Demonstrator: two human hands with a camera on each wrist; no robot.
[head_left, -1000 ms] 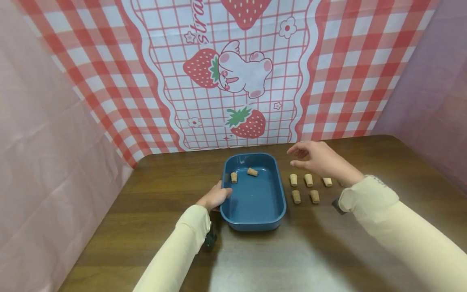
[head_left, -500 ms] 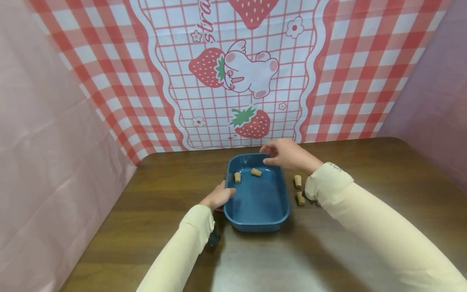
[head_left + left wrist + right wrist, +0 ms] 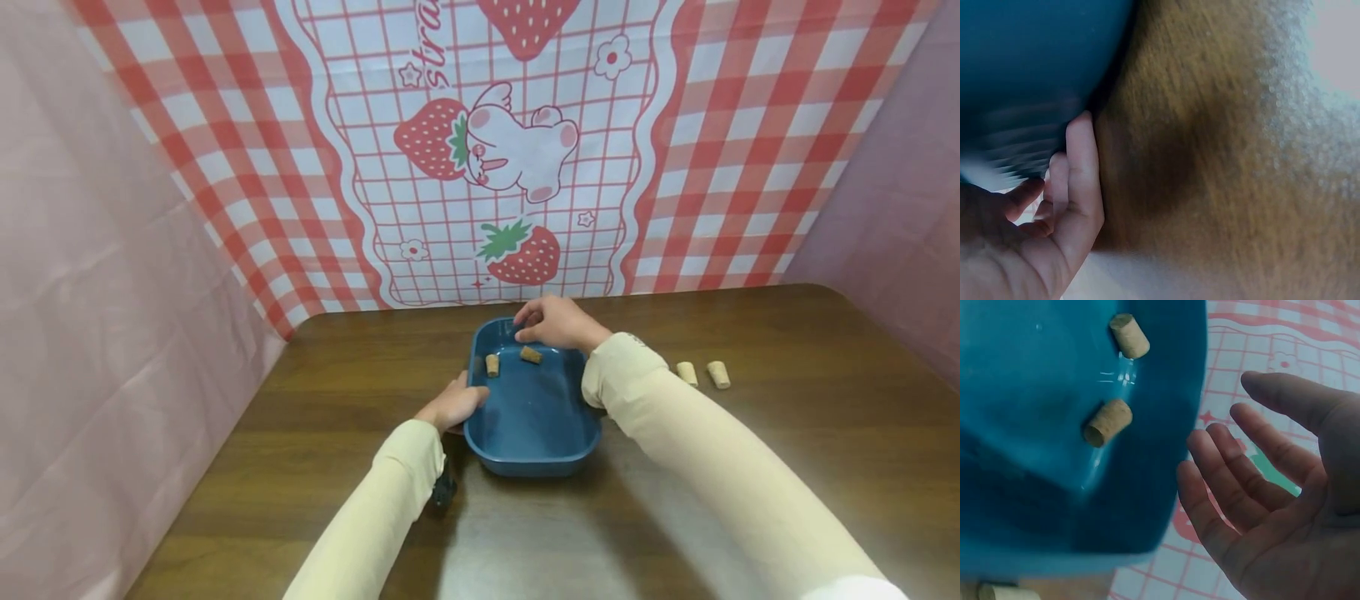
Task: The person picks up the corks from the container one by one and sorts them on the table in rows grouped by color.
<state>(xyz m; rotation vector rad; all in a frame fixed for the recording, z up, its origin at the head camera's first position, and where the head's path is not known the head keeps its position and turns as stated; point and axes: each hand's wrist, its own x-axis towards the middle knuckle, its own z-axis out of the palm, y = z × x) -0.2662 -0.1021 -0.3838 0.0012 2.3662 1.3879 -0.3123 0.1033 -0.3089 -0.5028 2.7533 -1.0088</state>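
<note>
A blue rectangular tub (image 3: 532,468) sits on the table, held at its left side by my left hand (image 3: 454,403). The thumb hooks over the rim, while in the left wrist view the fingers (image 3: 1083,156) press against the outer wall. Inside, near the far end, lie two corks, one cork (image 3: 492,365) by the left wall and another cork (image 3: 531,355) beside it. My right hand (image 3: 558,323) hovers over the tub's far end, above the corks. In the right wrist view its fingers (image 3: 1229,487) are loosely bent and hold nothing.
Right of the tub, a pale cork (image 3: 687,373) and another cork (image 3: 717,374) stand on the brown wooden table (image 3: 337,400). My right sleeve (image 3: 697,450) hides the table area beside them. A red checked cloth (image 3: 712,167) hangs behind the table.
My right hand has moved left, from above the corks on the table to over the tub's far end. The left hand keeps its place on the tub. The head view has shifted slightly.
</note>
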